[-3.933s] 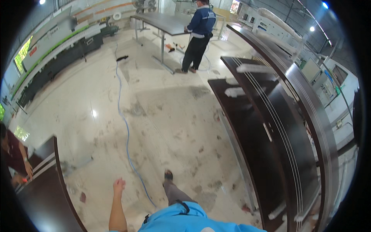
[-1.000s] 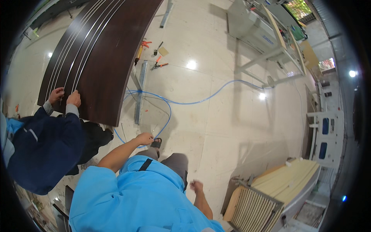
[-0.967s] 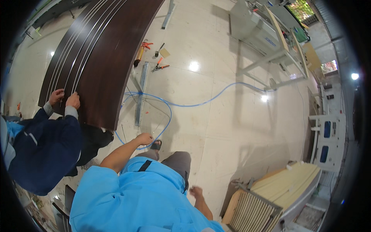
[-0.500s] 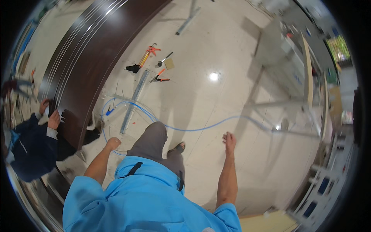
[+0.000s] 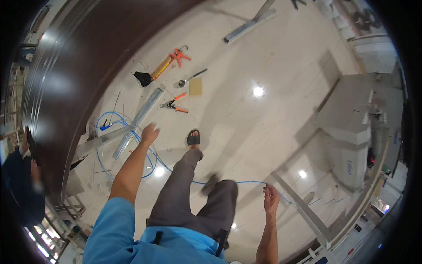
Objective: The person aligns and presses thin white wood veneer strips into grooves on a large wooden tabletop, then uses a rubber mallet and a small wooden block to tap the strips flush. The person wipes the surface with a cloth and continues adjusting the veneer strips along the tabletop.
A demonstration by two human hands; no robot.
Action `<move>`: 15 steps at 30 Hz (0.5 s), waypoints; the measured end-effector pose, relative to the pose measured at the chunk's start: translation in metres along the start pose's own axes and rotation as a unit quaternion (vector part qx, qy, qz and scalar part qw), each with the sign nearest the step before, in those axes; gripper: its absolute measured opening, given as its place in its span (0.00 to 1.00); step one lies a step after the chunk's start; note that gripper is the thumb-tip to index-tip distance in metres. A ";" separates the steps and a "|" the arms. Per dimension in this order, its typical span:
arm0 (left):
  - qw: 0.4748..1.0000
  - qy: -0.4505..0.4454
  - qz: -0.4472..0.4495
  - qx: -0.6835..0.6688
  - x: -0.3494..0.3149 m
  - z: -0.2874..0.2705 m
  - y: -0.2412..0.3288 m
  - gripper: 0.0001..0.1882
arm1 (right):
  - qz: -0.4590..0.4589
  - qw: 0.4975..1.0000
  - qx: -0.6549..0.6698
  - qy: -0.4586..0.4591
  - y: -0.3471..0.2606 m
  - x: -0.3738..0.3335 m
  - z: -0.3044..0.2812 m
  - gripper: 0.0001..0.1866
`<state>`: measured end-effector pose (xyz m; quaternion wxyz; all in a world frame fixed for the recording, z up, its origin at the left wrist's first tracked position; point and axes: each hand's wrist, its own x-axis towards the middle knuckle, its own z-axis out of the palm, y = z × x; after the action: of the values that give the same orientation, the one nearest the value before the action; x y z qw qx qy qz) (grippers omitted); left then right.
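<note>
My left hand [image 5: 150, 133] hangs in the air over the floor, nearest the grey metal bar [image 5: 140, 112] and the blue air hose [image 5: 154, 154]; its fingers are blurred and I see nothing in them. Lower right, my right hand [image 5: 271, 199] holds nothing, its fingers loosely bent and apart, just by where the hose runs past the metal frame [image 5: 303, 211]. Ahead on the floor lie an orange caulking gun [image 5: 162, 67], orange-handled snips [image 5: 176, 104], a dark-handled tool with a round metal head [image 5: 193, 78] and a small tan square [image 5: 195, 87]. The hose's blue air gun [image 5: 104, 126] rests at left.
A large dark brown panel [image 5: 92, 53] curves along the left, with another person [image 5: 22, 185] holding its edge. Metal stand legs [image 5: 250, 27] stand at the far side. At right is a grey-white cabinet-like piece [image 5: 351, 114]. The hose crosses the floor by my feet.
I have stepped forward with one sandalled foot ahead. My left hand has swung forward, and my right hand sits lower in view. The tools on the floor appear closer.
</note>
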<state>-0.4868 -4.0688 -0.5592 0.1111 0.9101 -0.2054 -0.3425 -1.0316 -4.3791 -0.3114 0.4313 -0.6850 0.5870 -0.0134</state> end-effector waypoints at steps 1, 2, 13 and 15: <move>1.000 0.017 0.010 -0.023 0.034 0.012 0.031 0.28 | -0.016 0.999 0.033 -0.013 -0.007 0.019 0.018 0.13; 0.998 0.043 0.039 0.023 0.066 0.025 0.062 0.27 | 0.023 0.998 0.043 -0.037 -0.014 0.039 0.040 0.13; 0.954 0.164 -0.053 0.246 0.393 0.160 0.112 0.34 | -0.149 0.912 0.135 -0.358 -0.103 0.269 0.212 0.19; 0.966 0.149 -0.054 0.203 0.408 0.173 0.096 0.29 | -0.076 0.900 0.093 -0.420 -0.101 0.285 0.195 0.19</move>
<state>-0.3528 -4.3484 -0.8906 -0.0648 0.9640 -0.2024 -0.1597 -0.7602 -4.5058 -0.5115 0.6968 -0.6265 0.2939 0.1884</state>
